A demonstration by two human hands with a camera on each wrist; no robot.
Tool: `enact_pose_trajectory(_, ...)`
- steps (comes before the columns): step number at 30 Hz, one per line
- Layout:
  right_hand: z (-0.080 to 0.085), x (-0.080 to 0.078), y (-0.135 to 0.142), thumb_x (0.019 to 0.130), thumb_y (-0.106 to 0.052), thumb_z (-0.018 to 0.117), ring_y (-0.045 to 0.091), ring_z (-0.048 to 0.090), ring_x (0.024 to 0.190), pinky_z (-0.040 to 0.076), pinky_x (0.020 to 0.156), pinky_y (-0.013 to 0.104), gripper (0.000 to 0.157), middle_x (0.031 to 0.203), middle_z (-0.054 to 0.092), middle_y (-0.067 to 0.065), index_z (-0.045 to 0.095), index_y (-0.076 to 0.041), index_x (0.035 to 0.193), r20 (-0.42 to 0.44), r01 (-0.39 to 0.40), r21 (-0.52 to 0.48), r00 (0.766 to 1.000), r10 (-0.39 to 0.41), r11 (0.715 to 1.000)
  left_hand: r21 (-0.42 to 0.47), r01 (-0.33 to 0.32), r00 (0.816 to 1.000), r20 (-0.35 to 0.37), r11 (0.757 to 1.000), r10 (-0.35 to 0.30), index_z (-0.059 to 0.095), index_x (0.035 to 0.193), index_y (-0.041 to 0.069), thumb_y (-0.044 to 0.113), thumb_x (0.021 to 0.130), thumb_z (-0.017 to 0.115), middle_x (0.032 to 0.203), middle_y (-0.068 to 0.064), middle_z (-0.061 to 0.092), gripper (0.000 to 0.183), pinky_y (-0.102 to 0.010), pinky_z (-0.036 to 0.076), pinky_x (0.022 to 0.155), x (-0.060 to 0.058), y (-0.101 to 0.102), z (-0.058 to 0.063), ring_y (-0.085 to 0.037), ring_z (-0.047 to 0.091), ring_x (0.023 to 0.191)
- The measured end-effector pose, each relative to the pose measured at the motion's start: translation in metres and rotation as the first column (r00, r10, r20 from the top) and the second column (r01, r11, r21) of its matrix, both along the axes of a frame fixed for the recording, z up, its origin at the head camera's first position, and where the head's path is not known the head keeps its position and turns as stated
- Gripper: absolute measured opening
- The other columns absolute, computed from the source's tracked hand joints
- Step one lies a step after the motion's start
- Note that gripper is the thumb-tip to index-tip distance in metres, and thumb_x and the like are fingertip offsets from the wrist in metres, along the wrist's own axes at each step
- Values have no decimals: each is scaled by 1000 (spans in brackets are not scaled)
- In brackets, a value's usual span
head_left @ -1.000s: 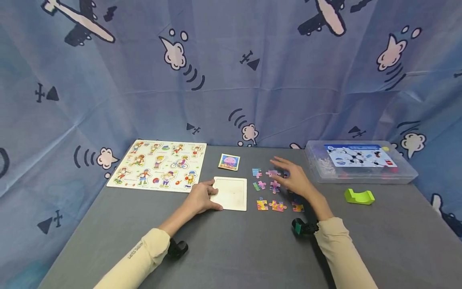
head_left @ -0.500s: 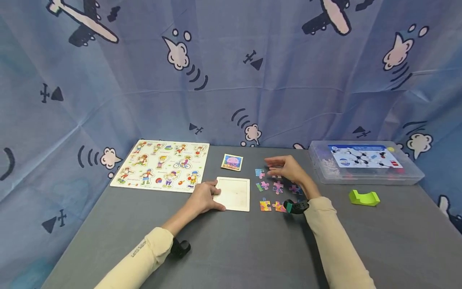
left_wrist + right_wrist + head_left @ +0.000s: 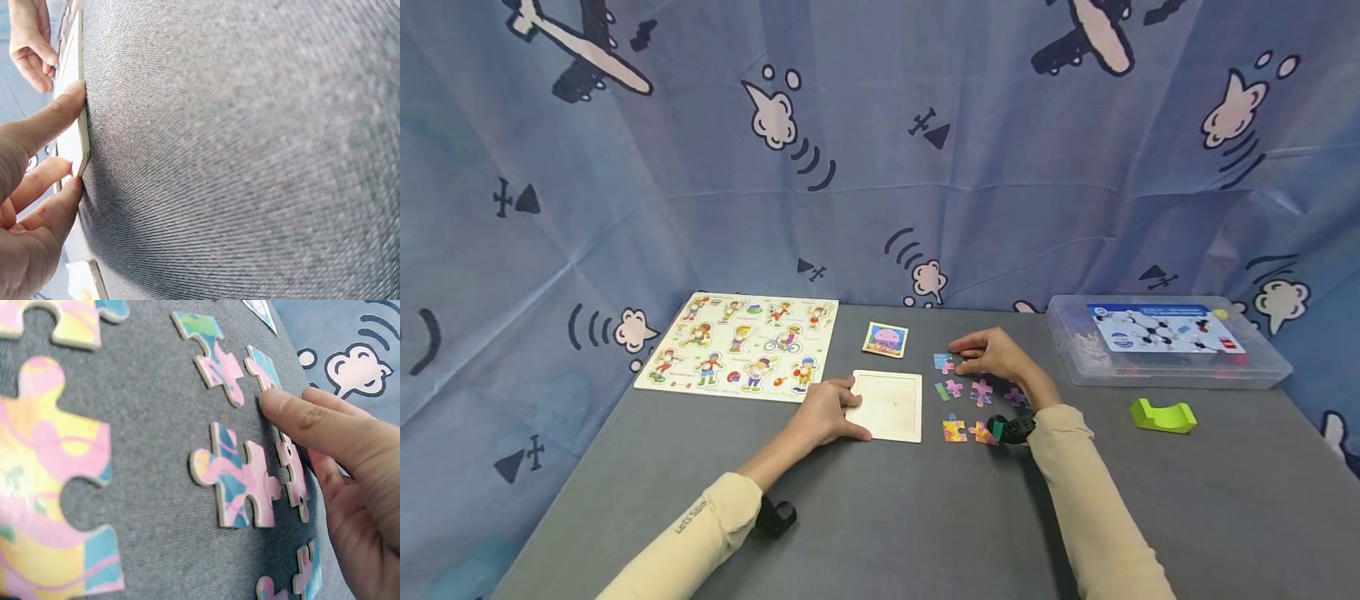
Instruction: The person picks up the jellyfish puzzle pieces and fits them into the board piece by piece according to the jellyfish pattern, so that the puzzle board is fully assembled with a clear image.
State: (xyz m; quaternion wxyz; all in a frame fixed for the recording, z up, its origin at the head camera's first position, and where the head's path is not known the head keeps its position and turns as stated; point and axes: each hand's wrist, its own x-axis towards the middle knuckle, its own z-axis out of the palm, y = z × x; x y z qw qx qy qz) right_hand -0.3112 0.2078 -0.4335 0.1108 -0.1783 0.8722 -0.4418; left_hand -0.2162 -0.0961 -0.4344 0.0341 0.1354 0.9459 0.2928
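My left hand [image 3: 823, 412] holds the left side of a square, pale wooden puzzle tray [image 3: 889, 406] lying flat on the table. In the left wrist view, its thumb and fingertips are on the tray's edges around one corner. To the tray's right, jigsaw pieces [image 3: 981, 392] in pink, yellow and blue lie spread in rows. My right hand [image 3: 996, 354] is low over the back row, its fingers loosely bent. In the right wrist view, its thumb tip overlaps the end of a blue-and-pink jigsaw piece [image 3: 265, 365]; part of that row is hidden behind the hand.
A small jellyfish picture card [image 3: 885, 340] lies behind the tray. The large picture board [image 3: 737, 342] with children figures is at the back left. At right are a clear plastic case [image 3: 1172, 371] and a lime-green curved block [image 3: 1162, 416]. A blue curtain [image 3: 850, 167] hangs behind.
My right hand has moved left and then down to the back row of jigsaw pieces, its fingers coming closer together. My left hand stays on the tray. The head view has shifted slightly.
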Motion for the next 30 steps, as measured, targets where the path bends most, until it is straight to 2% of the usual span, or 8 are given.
enact_pose_trajectory(3,-4,-1,0,79,1,76,37,61,108,52,92,42,39,116,63,27,63,12,115,-21,-6,-3,1000,6,1000,2,1,1000,1,1000,-1,72,106,0,26,56,93,133,-15,56,60,-43,38,107,0,0,0,-32,50,125)
enact_pose_trajectory(12,-9,-3,-1,79,-3,77,32,64,102,54,87,38,34,110,67,22,67,8,110,-45,33,18,998,-32,999,7,-2,1000,15,1000,2,71,108,0,25,58,93,134,-14,55,60,-42,39,106,1,0,1,-32,49,126)
enact_pose_trajectory(17,-9,-1,0,77,-11,80,26,67,95,56,84,37,33,102,71,17,70,5,105,-78,12,-41,997,-15,999,15,2,1000,10,1000,-2,71,107,0,24,58,93,133,-15,56,59,-42,40,106,2,1,2,-32,50,125)
enact_pose_trajectory(21,-10,0,2,77,-12,81,12,68,82,57,71,25,29,94,73,13,72,2,100,-126,-26,-119,992,11,993,25,1,1000,12,1000,-2,71,107,-1,24,58,93,133,-16,56,59,-42,41,105,3,2,2,-33,50,125)
enact_pose_trajectory(24,-12,0,2,78,-6,79,7,66,77,54,63,18,27,96,72,16,71,5,102,-92,16,-134,995,-29,991,34,1,1000,9,999,-1,71,106,-1,23,58,93,132,-16,56,58,-41,41,105,3,2,3,-33,50,125)
enact_pose_trajectory(27,-13,-2,2,79,-3,77,9,65,78,53,62,16,30,101,69,22,68,9,106,-55,75,-107,995,-82,991,40,4,1000,-2,999,-4,71,106,-2,23,58,93,132,-16,56,58,-40,42,104,3,1,3,-33,51,124)
enact_pose_trajectory(30,-13,-2,2,81,-3,76,19,67,83,52,63,14,33,104,67,26,66,11,109,-56,92,-106,994,-98,990,58,13,1000,-19,998,-12,72,105,-3,21,58,93,132,-18,56,57,-39,47,99,4,-1,1,-33,53,122)
